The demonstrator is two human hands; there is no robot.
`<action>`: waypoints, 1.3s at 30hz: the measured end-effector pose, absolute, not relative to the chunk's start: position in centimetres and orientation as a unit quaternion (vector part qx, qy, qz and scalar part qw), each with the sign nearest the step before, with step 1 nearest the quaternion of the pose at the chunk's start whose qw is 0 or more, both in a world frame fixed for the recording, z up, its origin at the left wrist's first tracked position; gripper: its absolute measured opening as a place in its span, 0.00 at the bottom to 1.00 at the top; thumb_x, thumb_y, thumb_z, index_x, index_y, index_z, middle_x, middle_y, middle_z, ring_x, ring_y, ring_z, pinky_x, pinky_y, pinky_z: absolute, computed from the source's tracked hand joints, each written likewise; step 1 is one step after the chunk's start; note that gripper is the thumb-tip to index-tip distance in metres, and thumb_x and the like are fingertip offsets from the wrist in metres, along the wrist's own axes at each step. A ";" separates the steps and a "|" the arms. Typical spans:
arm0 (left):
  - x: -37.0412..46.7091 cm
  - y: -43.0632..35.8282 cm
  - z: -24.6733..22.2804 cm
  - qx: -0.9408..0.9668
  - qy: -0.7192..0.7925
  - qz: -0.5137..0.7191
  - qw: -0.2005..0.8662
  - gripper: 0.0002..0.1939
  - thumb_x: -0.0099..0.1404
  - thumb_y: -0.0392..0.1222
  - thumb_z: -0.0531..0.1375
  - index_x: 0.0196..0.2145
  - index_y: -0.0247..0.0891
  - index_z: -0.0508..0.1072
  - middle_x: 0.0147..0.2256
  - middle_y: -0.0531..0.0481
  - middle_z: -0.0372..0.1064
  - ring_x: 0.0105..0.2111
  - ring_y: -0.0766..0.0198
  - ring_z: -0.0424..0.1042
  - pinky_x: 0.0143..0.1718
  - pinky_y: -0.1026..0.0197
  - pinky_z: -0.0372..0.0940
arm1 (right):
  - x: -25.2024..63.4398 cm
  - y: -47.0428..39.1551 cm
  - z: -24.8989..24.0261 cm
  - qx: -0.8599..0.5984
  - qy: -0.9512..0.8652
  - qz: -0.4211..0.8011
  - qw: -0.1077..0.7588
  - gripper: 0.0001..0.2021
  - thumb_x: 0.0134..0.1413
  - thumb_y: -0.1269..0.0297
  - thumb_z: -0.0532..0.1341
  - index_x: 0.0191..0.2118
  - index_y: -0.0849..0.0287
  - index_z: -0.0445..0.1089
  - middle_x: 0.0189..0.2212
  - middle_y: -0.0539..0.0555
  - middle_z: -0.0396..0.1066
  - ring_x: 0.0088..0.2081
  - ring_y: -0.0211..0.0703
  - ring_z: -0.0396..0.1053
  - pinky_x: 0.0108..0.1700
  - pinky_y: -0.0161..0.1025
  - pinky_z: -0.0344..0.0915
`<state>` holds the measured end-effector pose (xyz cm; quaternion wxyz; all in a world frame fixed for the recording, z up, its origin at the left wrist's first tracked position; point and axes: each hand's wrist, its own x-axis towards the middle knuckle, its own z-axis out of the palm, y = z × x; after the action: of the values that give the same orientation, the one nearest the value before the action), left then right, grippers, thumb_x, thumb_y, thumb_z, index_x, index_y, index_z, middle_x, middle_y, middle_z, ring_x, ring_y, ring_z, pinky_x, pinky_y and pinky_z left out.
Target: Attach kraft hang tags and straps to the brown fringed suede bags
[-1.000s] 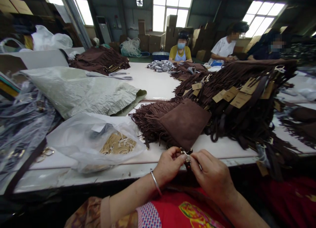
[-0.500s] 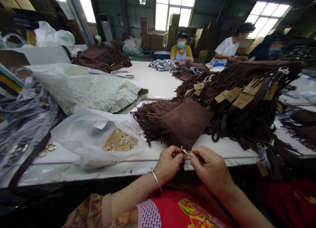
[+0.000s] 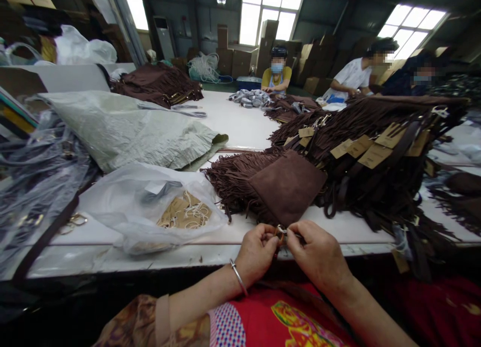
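A brown fringed bag lies at the table's front edge, one corner pointing down at my hands. At that corner is a small metal clasp. My left hand is closed in a pinch at the clasp's left side, a silver bangle on its wrist. From the right, my right hand pinches the same clasp; its fingertips are partly hidden. Left of the bag, a clear plastic bag holds tan tags with white strings.
A tall pile of brown fringed bags with tags stands at right. A greenish woven sack and plastic-wrapped straps lie at left. Gold rings rest near the front edge. A masked person and two others are across the table.
Both hands remain at the clasp, with my right fingers shifted slightly over it. The view has moved a little. The person in white leans slightly differently.
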<state>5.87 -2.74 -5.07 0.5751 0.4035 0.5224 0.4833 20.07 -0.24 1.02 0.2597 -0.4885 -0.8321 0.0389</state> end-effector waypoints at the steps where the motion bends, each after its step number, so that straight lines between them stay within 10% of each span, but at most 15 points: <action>1: 5.9 -2.8 -5.1 0.399 0.521 0.485 0.578 0.09 0.60 0.37 0.59 0.39 0.33 0.71 0.28 0.52 0.71 0.24 0.68 0.67 0.25 0.66 0.61 | 20.0 -0.3 1.0 -0.482 -0.837 0.016 0.259 0.06 0.58 0.70 0.57 0.29 0.56 0.66 0.25 0.48 0.65 0.29 0.41 0.65 0.34 0.39 0.56; 19: 5.9 -3.4 -4.9 0.456 0.565 0.475 0.497 0.13 0.62 0.39 0.60 0.43 0.33 0.71 0.31 0.48 0.74 0.29 0.65 0.71 0.29 0.65 0.64 | 19.6 -1.5 1.1 -0.430 -0.876 -0.144 0.163 0.12 0.63 0.68 0.55 0.27 0.54 0.61 0.24 0.49 0.61 0.27 0.43 0.60 0.31 0.43 0.47; 39: 5.9 -3.2 -4.6 0.470 0.529 0.488 0.511 0.19 0.62 0.40 0.59 0.51 0.32 0.67 0.28 0.53 0.70 0.26 0.67 0.68 0.27 0.66 0.63 | 20.1 -0.9 -0.3 -0.430 -0.863 -0.081 0.252 0.06 0.65 0.69 0.55 0.36 0.58 0.69 0.28 0.52 0.67 0.32 0.42 0.67 0.35 0.39 0.58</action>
<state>5.86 -3.22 -4.61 0.5110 0.4700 0.5290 0.4880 20.09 -0.88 -0.26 0.2521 -0.4298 -0.8632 -0.0809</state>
